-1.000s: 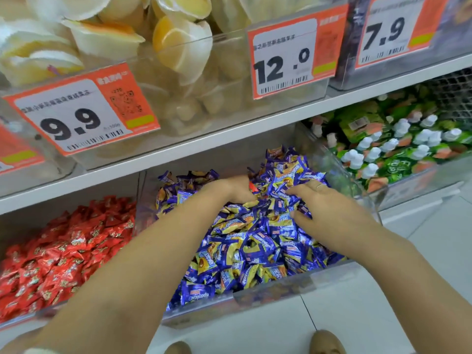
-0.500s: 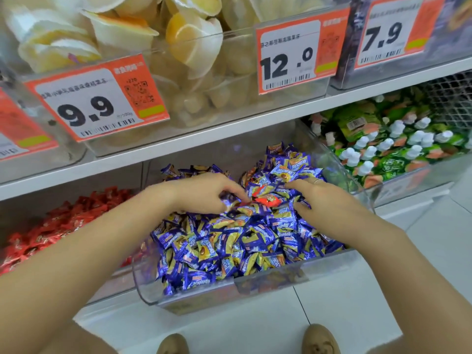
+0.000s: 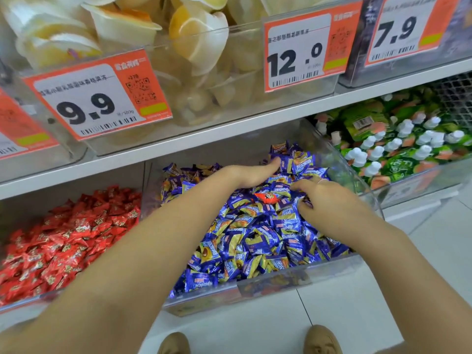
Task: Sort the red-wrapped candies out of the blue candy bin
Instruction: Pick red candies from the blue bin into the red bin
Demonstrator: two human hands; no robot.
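A clear plastic bin (image 3: 275, 282) on the lower shelf is heaped with blue-wrapped candies (image 3: 255, 238). One red-wrapped candy (image 3: 267, 198) lies exposed on top of the heap, between my two hands. My left hand (image 3: 251, 175) rests palm down on the pile just behind and left of it, fingers stretched toward the back of the bin. Just right of the red candy, my right hand (image 3: 324, 200) has its fingers curled into the blue candies. Neither hand holds the red candy.
A bin of red-wrapped candies (image 3: 69, 238) stands directly to the left. To the right is a bin of green pouches with white caps (image 3: 398, 146). The upper shelf (image 3: 204, 139) with price tags overhangs the bins. White floor tiles and my shoes lie below.
My left hand has slid rearward and right across the pile, uncovering the red candy more fully. My right hand stays beside it, fingers working in the blue candies.
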